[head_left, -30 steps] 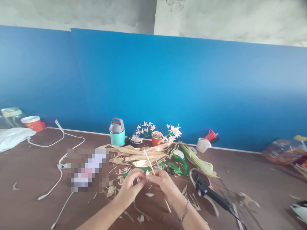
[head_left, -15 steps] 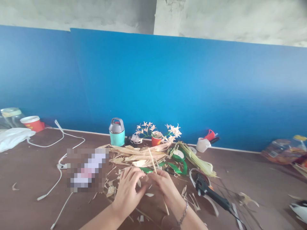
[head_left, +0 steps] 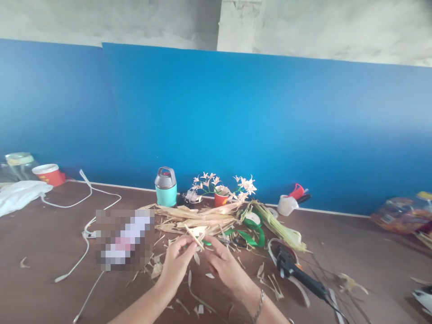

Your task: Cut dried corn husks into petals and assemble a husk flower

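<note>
Low in the middle of the frame, the left hand (head_left: 175, 265) pinches a thin stick (head_left: 193, 236) between thumb and fingertips; the stick tilts up to the left, just above the table (head_left: 50, 252); the right hand (head_left: 224, 266) reaches its fingertips to the stick's lower end, and whether it grips there I cannot tell; husks (head_left: 194, 215) lie just behind, ribbon (head_left: 252, 231) to their right; a flask (head_left: 165, 186) and flowers (head_left: 221, 183) stand by the blue wall; a glue gun (head_left: 297, 273) lies lower right, a cable (head_left: 86, 225) left
</note>
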`<state>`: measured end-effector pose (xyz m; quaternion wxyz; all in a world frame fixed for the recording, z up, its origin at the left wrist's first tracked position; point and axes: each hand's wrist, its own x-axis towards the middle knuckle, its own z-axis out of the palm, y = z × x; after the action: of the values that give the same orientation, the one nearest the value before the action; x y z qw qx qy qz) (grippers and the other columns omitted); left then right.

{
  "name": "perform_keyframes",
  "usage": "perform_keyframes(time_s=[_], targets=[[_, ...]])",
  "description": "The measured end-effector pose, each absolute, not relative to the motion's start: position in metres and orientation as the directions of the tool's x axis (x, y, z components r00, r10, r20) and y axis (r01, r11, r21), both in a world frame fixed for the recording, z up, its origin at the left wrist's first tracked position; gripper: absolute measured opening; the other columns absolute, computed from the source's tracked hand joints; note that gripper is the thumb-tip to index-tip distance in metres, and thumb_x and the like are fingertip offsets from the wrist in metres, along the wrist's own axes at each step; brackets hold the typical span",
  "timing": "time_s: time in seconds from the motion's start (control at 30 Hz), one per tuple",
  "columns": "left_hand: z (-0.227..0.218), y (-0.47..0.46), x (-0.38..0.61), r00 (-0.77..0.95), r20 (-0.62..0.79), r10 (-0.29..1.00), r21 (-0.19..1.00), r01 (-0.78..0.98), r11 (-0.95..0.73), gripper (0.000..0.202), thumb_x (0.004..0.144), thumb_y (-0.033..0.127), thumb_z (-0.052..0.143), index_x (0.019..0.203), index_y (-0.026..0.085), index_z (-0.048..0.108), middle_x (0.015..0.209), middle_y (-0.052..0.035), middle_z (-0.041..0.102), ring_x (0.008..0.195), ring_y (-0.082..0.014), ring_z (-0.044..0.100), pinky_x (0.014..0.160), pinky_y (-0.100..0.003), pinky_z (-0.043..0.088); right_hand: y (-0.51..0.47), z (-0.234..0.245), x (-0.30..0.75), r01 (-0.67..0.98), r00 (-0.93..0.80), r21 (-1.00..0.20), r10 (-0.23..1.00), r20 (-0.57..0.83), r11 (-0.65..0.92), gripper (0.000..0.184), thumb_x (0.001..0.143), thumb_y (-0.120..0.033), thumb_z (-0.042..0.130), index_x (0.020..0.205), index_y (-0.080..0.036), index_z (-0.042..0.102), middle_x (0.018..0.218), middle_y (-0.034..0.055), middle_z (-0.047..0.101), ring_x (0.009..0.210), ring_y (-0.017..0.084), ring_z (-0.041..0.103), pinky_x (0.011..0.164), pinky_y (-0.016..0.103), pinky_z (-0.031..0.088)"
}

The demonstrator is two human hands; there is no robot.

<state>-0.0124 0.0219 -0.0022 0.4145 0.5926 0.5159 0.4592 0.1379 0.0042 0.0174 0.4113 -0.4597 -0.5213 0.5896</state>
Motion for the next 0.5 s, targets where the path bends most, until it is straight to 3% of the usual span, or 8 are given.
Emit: perform_keyframes(time_s=[0.17, 0.27, 0.37, 0.43, 0.5], targets=[[0.004, 0.018, -0.01, 0.054, 0.051, 0.997, 0.986, 0.158, -0.059, 0.027, 0.075, 0.04, 0.053, 0.069, 0.017, 0.065, 0.068, -0.002, 0.063, 0.067, -0.0182, 0.055, 0.061, -0.025, 0.04, 0.005, 0.018, 0.137, 0.015, -0.276, -0.994, 0.955, -0.106, -0.106, 0.044, 0.077, -0.047, 0.057, 0.109, -0.018, 0.064, 0.045, -0.0091, 0.031, 0.042, 0.006, 0.023, 0.042, 0.02, 0.023], [0.005, 0.017, -0.008, 0.011, 0.009, 1.0, 0.992, 0.127, -0.01, 0.027, 0.071, 0.04, 0.055, 0.056, 0.018, 0.058, 0.056, 0.0011, 0.055, 0.057, -0.0154, 0.05, 0.054, -0.023, 0.036, 0.006, 0.009, 0.135, 0.073, -0.239, -0.997, 0.97, -0.034, -0.016, 0.041, 0.08, -0.045, 0.053, 0.107, -0.019, 0.068, 0.048, -0.0054, 0.041, 0.045, 0.009, 0.033, 0.045, 0.021, 0.033], [0.004, 0.016, -0.006, -0.03, -0.025, 0.999, 0.993, 0.112, 0.028, 0.027, 0.068, 0.039, 0.055, 0.05, 0.018, 0.051, 0.049, 0.0035, 0.046, 0.051, -0.013, 0.044, 0.051, -0.022, 0.033, 0.004, 0.0, 0.135, 0.246, -0.203, -0.95, 0.969, 0.142, 0.19, 0.034, 0.084, -0.028, 0.046, 0.111, -0.021, 0.066, 0.072, 0.003, 0.065, 0.07, 0.018, 0.058, 0.071, 0.029, 0.048], [0.004, 0.016, -0.005, -0.043, -0.048, 0.998, 0.993, 0.104, 0.052, 0.027, 0.067, 0.038, 0.054, 0.049, 0.018, 0.049, 0.048, 0.0037, 0.044, 0.05, -0.0124, 0.042, 0.05, -0.022, 0.032, 0.002, -0.004, 0.135, 0.4, -0.223, -0.859, 0.943, 0.248, 0.321, 0.044, 0.082, -0.012, 0.04, 0.119, -0.023, 0.06, 0.095, 0.0059, 0.07, 0.092, 0.021, 0.061, 0.086, 0.033, 0.046], [0.006, 0.014, -0.004, -0.044, -0.063, 0.997, 0.993, 0.095, 0.067, 0.028, 0.067, 0.038, 0.054, 0.048, 0.018, 0.049, 0.048, 0.0032, 0.046, 0.05, -0.0123, 0.043, 0.05, -0.022, 0.032, -0.001, -0.005, 0.135, 0.565, -0.265, -0.731, 0.923, 0.278, 0.383, 0.059, 0.076, -0.002, 0.038, 0.127, -0.025, 0.051, 0.105, 0.007, 0.068, 0.098, 0.02, 0.061, 0.087, 0.031, 0.046]])
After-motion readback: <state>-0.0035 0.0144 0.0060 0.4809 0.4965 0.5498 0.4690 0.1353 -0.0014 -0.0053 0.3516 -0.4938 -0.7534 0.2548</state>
